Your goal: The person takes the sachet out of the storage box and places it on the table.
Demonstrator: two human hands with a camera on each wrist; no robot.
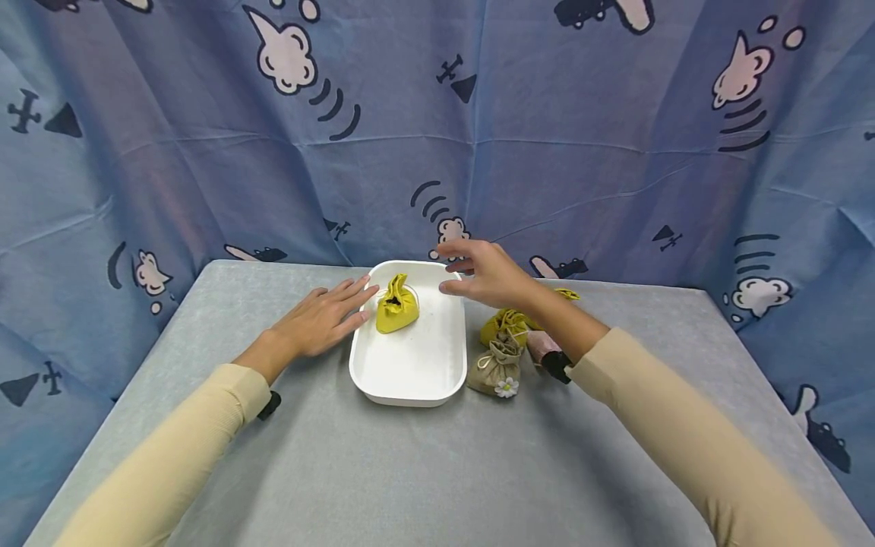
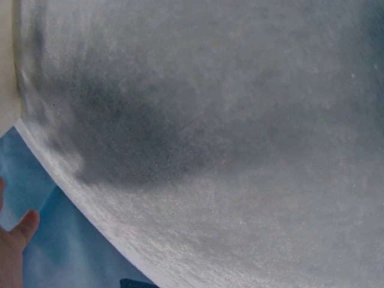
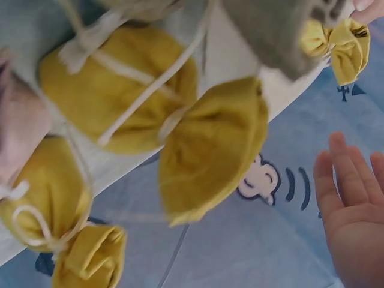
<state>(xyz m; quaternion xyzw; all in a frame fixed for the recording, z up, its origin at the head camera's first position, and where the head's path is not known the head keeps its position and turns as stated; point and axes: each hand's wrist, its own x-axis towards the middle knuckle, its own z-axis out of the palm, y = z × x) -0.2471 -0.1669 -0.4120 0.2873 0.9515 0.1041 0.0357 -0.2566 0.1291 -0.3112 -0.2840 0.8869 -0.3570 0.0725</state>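
A yellow drawstring pouch sits toward the far left inside a white rectangular tray. My left hand is at the tray's left rim, its fingers stretched toward the pouch. Over the far right corner of the tray hovers my right hand, fingers extended and nothing held. In the right wrist view the right hand shows its straight fingers. Right of the tray, partly under my right forearm, lie yellow pouches, a beige pouch with a white flower, and a pink pouch.
The grey table runs back to a blue patterned curtain. A small black object shows beneath my left wrist, and another black piece beneath the right one.
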